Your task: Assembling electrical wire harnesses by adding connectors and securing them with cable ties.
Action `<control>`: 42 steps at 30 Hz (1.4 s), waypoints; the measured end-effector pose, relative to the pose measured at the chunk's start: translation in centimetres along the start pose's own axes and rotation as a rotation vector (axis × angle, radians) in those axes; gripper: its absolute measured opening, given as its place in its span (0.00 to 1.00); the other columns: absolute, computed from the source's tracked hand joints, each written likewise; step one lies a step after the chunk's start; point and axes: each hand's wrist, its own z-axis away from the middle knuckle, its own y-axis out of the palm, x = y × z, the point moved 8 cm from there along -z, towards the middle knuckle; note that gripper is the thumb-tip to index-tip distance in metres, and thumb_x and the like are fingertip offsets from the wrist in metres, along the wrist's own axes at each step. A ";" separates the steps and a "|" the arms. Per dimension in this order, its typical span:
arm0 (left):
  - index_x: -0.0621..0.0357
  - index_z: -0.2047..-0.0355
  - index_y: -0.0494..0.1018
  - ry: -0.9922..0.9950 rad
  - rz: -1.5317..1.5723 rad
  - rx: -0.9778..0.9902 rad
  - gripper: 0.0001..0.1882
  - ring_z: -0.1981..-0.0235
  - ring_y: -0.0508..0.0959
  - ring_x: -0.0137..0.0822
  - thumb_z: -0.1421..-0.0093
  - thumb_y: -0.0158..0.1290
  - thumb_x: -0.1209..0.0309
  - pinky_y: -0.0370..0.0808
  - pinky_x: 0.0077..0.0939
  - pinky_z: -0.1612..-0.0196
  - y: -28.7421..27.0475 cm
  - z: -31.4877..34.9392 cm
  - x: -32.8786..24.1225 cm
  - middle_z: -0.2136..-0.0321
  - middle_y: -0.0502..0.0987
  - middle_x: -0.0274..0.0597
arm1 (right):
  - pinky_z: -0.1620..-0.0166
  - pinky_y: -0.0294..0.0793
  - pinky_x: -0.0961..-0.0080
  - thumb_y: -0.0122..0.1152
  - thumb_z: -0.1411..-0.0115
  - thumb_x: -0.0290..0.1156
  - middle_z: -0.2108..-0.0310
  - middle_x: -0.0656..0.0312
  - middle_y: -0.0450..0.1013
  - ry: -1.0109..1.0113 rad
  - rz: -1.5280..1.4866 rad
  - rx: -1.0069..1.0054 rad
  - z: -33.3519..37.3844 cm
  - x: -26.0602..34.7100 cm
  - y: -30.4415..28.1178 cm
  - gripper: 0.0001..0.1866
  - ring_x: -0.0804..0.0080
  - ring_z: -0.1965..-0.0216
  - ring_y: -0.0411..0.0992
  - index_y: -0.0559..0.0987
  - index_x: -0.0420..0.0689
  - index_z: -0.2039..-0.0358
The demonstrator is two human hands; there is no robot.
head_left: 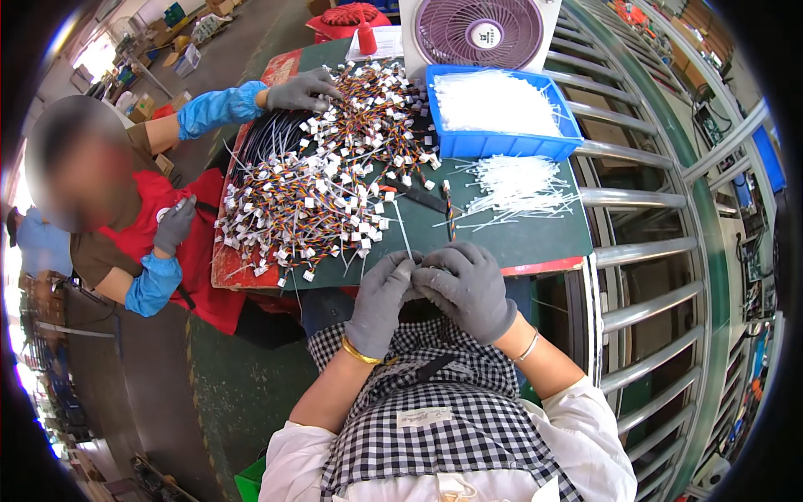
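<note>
My left hand (381, 301) and my right hand (468, 289), both in grey gloves, meet at the near edge of the green table (519, 238). Together they pinch a white cable tie (402, 234) that sticks up toward the table; a dark wire bundle seems tucked between my fingers, mostly hidden. A big heap of multicoloured wire harnesses with white connectors (326, 180) covers the table's left half. Loose white cable ties (514, 184) lie at the right, in front of a blue tray (502, 144) full of more ties.
A co-worker in a red apron sits at the left; one gloved hand (303, 90) rests on the harness heap, the other (174, 224) is near their chest. A white fan (478, 32) stands behind the tray. A roller conveyor (644, 251) runs along the right.
</note>
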 end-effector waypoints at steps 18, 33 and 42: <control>0.65 0.54 0.76 0.466 -0.610 -0.057 0.10 0.68 0.81 0.25 0.34 0.53 0.76 0.78 0.20 0.63 1.1 2.5 -3.7 0.65 0.81 0.39 | 0.64 0.74 0.80 0.58 0.33 0.28 0.70 0.62 0.74 0.625 -1.021 0.045 2.6 -2.1 2.0 0.21 0.81 0.68 0.72 0.66 0.36 0.43; 0.60 0.56 0.79 0.664 -1.066 -0.075 0.09 0.69 0.84 0.38 0.37 0.56 0.74 0.79 0.26 0.67 3.1 4.0 -5.3 0.70 0.83 0.46 | 0.62 0.73 0.81 0.60 0.34 0.30 0.69 0.63 0.74 0.718 -1.187 0.049 4.1 -3.2 3.6 0.23 0.81 0.67 0.71 0.67 0.37 0.42; 0.61 0.58 0.79 0.420 -0.739 -0.094 0.08 0.71 0.85 0.34 0.37 0.55 0.74 0.79 0.24 0.69 1.5 2.8 -3.2 0.71 0.83 0.46 | 0.61 0.73 0.83 0.62 0.34 0.32 0.68 0.63 0.73 0.746 -1.217 0.085 4.5 -2.7 3.2 0.27 0.83 0.67 0.70 0.65 0.35 0.40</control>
